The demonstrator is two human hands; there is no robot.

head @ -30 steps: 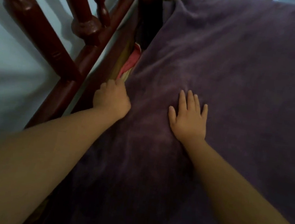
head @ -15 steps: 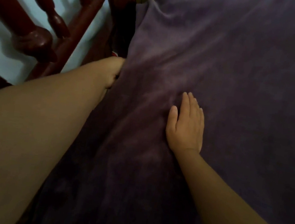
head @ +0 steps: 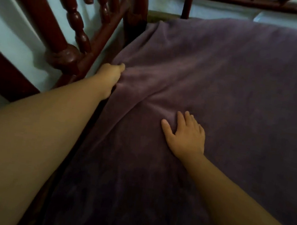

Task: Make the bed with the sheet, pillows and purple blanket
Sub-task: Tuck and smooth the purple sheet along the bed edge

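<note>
The purple blanket (head: 221, 87) covers the whole bed, with a soft crease running from its left edge toward the middle. At that left edge, beside the wooden frame, my left hand (head: 111, 73) pinches the blanket; its fingers are mostly hidden in the fabric. My right hand (head: 185, 135) lies flat on the blanket near the middle, palm down, fingers slightly apart. No sheet or pillow shows; the blanket hides whatever lies under it.
A dark red wooden bed frame with turned spindles (head: 77, 19) runs along the left side and meets a corner post (head: 137, 9). Another rail (head: 258, 1) crosses the far end. A pale blue wall (head: 22, 46) lies behind them.
My left hand has moved further along the blanket's left edge and now pinches it. The pink cloth seen by the frame is out of sight. My right hand stays flat on the blanket.
</note>
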